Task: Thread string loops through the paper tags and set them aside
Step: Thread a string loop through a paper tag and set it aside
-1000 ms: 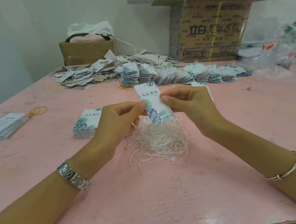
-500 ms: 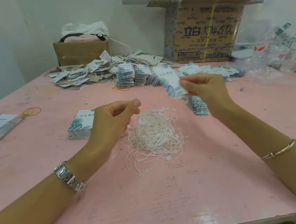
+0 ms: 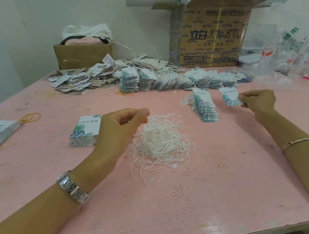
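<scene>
Looking down from the head view. Setting aside, in all likelihood, as the step in hand: pinched between thumb and fingertips of the right hand (image 3: 257, 101), right of centre, 1 tag (image 3: 230, 98), held low over the table (image 3: 180, 201) and just right of the short leaning row (image 3: 205, 110) of finished tags. No string discernible on the held tag; too small to tell.

Curled at centre left, the left hand (image 3: 119, 127), thumb and forefinger nearly meeting above the upper left edge of the string pile (image 3: 160, 137); impossible to tell whether clamped on a strand or on nothing. Lying just left of that hand, the stack (image 3: 85, 130) of fresh tags.

Next, probably: lay the tag against the row's right end and let go, then draw 1 loop clear of the tangle without dragging others along, and lift 1 tag off the stack.
</scene>
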A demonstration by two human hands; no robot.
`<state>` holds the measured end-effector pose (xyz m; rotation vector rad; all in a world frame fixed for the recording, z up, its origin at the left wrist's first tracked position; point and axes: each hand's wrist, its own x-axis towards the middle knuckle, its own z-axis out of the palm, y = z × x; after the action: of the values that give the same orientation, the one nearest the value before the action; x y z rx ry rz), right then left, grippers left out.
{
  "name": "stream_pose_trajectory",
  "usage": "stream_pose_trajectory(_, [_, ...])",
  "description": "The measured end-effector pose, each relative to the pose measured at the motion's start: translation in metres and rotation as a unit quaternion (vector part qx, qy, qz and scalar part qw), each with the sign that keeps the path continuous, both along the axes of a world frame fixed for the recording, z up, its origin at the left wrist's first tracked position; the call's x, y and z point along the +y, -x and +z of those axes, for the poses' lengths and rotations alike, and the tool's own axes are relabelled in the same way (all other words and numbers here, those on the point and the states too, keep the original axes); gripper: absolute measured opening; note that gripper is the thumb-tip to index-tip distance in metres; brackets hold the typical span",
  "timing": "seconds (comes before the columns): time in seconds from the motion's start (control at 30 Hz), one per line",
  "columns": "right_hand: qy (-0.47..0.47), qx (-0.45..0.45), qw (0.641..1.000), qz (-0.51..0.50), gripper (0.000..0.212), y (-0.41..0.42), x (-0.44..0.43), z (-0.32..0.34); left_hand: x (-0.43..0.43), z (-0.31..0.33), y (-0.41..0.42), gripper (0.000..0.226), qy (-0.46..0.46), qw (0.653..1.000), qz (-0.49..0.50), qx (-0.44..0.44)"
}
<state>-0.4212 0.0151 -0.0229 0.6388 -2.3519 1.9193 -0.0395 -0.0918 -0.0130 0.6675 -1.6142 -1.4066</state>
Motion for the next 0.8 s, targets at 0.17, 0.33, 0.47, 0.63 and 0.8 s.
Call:
stream_pose_trajectory(0.17, [-0.110, 0.062, 0.992, 0.021, 0.022, -0.003, -0.001, -0.008, 0.000, -0.002, 0.000, 0.036, 0.016, 1.000, -0.008, -0.004])
stream_pose_trajectory(0.33, [-0.151, 0.107, 0.981, 0.058, 0.020, -0.013, -0.007, -0.008, -0.001, -0.004, 0.000, 0.037, 0.031, 0.999, -0.011, -0.019])
stream_pose_trajectory(0.47, [-0.183, 0.148, 0.969, 0.068, 0.018, -0.016, -0.009, -0.007, -0.001, -0.005, 0.000, 0.035, 0.037, 0.999, -0.013, -0.023])
stream_pose_trajectory(0.63, [-0.220, 0.181, 0.956, 0.070, 0.013, -0.019, -0.012, -0.006, -0.001, -0.006, 0.001, 0.035, 0.045, 0.998, -0.010, -0.033])
stream_pose_trajectory(0.8, [-0.253, 0.213, 0.941, 0.075, 0.013, -0.020, -0.013, -0.005, -0.001, -0.006, 0.001, 0.034, 0.048, 0.998, -0.010, -0.033])
